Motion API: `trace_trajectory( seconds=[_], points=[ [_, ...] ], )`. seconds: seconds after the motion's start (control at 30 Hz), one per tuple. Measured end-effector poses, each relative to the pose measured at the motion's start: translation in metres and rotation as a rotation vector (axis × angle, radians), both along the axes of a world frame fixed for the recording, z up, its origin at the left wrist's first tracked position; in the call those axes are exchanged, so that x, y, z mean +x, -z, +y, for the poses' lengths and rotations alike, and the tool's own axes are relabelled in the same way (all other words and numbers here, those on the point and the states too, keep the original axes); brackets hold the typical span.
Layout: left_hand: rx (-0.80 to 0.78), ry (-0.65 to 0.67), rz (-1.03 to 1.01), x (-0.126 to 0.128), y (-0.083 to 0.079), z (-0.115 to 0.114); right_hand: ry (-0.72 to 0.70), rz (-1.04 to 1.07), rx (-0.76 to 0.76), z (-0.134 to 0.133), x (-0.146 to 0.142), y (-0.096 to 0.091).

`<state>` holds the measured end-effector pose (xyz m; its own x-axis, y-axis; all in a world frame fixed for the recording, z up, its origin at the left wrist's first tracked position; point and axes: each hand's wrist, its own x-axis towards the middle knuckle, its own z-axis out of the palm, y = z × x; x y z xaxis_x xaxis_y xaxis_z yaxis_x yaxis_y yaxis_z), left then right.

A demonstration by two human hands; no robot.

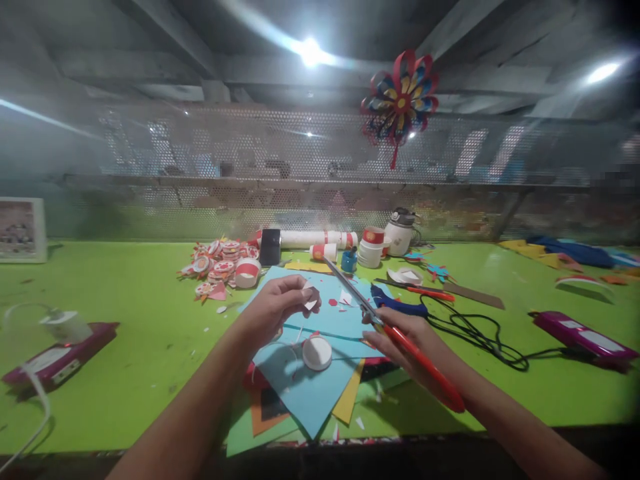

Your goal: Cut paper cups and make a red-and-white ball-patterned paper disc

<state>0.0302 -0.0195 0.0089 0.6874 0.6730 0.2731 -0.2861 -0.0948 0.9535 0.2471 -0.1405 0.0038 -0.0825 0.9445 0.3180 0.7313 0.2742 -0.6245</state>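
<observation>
Between the thumb and fingers of my left hand (280, 305) is a small folded piece of white paper (311, 301). My right hand (407, 330) grips a pair of scissors (357, 297) by its red handle, the long metal blades pointing up and left, apart from the paper. Below both hands, light-blue paper sheets (313, 397) lie stacked over other coloured sheets. A round white disc (317, 352) rests on the blue sheets, with a small red paper piece (333, 303) and white scraps farther up.
A blue glue gun (400, 303) with black cable lies right of the paper. Paper cups (370, 253), a phone (271, 247), a white jug (399, 235) and a pile of red-white paper crafts (220, 263) stand farther back. Purple power strips (583, 339) lie at both sides.
</observation>
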Motion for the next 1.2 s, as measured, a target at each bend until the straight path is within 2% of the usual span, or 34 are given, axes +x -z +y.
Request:
trace_trajectory(
  seconds=[0.13, 0.2, 0.37, 0.63, 0.77, 0.97, 1.1, 1.2],
  points=[
    [0.111, 0.027, 0.099, 0.001, 0.001, -0.004, -0.067, 0.178, 0.039, 0.017, -0.014, -0.01],
    [0.122, 0.084, 0.156, 0.003, 0.0, -0.007, -0.126, 0.238, 0.076, 0.027, -0.023, -0.013],
    [0.11, 0.165, 0.296, 0.004, -0.004, -0.012, -0.287, 0.261, 0.146, 0.044, -0.039, -0.014],
    [0.078, 0.165, 0.341, -0.002, -0.006, -0.011, -0.329, 0.327, 0.126, 0.048, -0.047, -0.008],
    [0.026, 0.102, 0.306, 0.001, -0.004, -0.011, -0.263, 0.318, 0.172, 0.053, -0.049, -0.001],
    [-0.069, -0.041, 0.192, 0.012, 0.002, -0.012, -0.125, 0.279, 0.372, 0.057, -0.048, 0.008],
    [-0.085, -0.045, 0.103, 0.021, 0.007, -0.015, 0.008, 0.239, 0.524, 0.059, -0.05, 0.012],
    [-0.052, -0.064, 0.063, 0.028, 0.011, -0.018, 0.096, 0.242, 0.567, 0.059, -0.054, 0.014]
  ],
)
